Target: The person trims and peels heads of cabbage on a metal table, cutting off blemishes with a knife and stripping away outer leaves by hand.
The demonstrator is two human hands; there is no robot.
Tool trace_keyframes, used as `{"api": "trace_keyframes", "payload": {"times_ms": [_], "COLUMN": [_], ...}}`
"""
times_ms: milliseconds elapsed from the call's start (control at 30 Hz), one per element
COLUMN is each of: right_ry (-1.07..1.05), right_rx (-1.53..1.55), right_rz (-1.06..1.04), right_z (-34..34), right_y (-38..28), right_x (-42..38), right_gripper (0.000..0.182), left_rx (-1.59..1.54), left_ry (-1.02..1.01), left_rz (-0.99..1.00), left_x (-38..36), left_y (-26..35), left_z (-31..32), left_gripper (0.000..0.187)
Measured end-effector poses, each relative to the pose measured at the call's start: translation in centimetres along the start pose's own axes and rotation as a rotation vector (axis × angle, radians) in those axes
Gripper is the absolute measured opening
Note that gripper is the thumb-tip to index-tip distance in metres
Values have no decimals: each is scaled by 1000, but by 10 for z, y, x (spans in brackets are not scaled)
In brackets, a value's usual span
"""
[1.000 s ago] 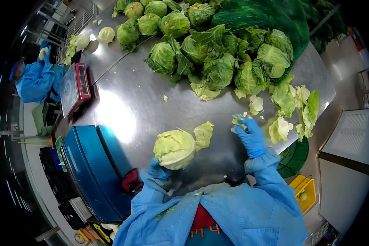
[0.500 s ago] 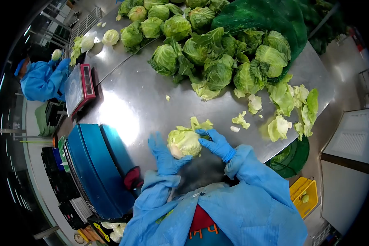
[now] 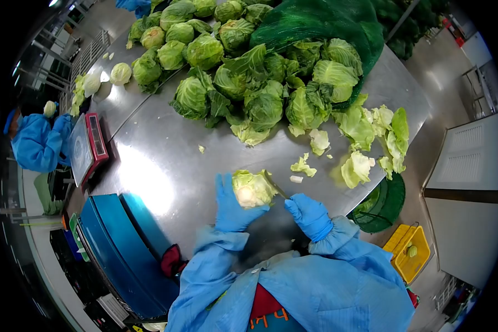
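Note:
A trimmed pale cabbage sits low over the steel table, its cut stem end facing me. My left hand, in a blue glove, cups it from the left and below with the thumb under it. In my right hand, also blue-gloved, is a knife whose blade touches the right side of the cabbage. The fingers are closed around the handle, which is mostly hidden. To the right lie a small white stem piece and a torn leaf scrap.
Green cabbages and a green mesh bag cover the far side. Loose leaves lie at the right edge, above a green basket and yellow crate. Left are a red scale, blue bins and a co-worker.
My right hand has drawn back from the cabbage's leaves, and the knife now shows against its side. The cabbage has turned in my left hand. The whole view has shifted.

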State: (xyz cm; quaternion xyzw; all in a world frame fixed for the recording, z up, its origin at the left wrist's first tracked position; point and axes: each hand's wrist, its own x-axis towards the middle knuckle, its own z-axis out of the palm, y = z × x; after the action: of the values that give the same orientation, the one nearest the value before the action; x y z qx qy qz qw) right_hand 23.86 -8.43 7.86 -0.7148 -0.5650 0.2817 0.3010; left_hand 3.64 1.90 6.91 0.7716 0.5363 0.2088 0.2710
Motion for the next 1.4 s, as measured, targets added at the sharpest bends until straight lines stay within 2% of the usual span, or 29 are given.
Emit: {"api": "trace_keyframes", "payload": {"times_ms": [100,133,233,333,400,433,467,600,667,733,800,833,867,900,967,1033,1100,1167,1200,1267,1300,1400], "right_ry": [-91,-140,-11,-206,-268,-305,-336,-19,166,451,605,680,724,800,704,306,14,10,57,141,93,-7], "right_rx": [223,316,713,1129,1328,1425,1351,1008,1304,1058,984,1048,1001,804,896,941,112,60,28,-35,-65,-129], "right_rz": [162,230,280,489,482,476,506,188,353,302,425,413,498,504,430,845,30,140,111,45,45,30], "right_z": [2,4,26,47,76,93,118,128,95,52,2,-11,-22,-35,-44,-61,-31,3,9,12,13,15], "right_y": [11,16,17,12,0,-3,10,41,60,88,111,133,150,131,111,54,61,46,33,10,10,13], "right_x": [4,8,25,44,58,61,65,63,56,43,18,6,-8,-16,-31,-26,-44,-44,-40,-31,-31,-27], "right_gripper": [31,31,26,30,33,34,38,41,42,42,39,39,39,39,34,29,24,28,30,37,36,36], "left_rx": [-471,-591,-887,-1077,-1249,-1202,-1156,-908,-769,-635,-556,-514,-471,-436,-364,-197,71,219,301,165,96,147], "left_ry": [-282,-271,-229,-139,-4,7,21,-4,-28,-40,-52,-56,-28,-54,-119,-151,-143,-169,-173,-137,-115,-152], "left_rz": [50,-17,-224,-469,-598,-593,-585,-497,-449,-413,-396,-391,-361,-329,-257,-110,87,72,58,47,37,-24], "left_x": [16,15,9,-13,-23,-28,-32,-30,-30,-31,-31,-31,-30,-27,-21,-20,-17,-13,-10,-4,-2,2], "left_y": [-16,-14,-16,-55,-57,-63,-70,-61,-53,-46,-33,-24,-11,3,29,33,41,50,51,39,35,33], "left_z": [-8,-12,-23,-34,-49,-54,-58,-72,-70,-63,-55,-50,-44,-40,-28,-6,8,17,19,25,26,26], "left_gripper": [117,113,102,88,82,81,80,92,101,111,113,114,106,103,97,101,107,115,119,117,117,116]}}
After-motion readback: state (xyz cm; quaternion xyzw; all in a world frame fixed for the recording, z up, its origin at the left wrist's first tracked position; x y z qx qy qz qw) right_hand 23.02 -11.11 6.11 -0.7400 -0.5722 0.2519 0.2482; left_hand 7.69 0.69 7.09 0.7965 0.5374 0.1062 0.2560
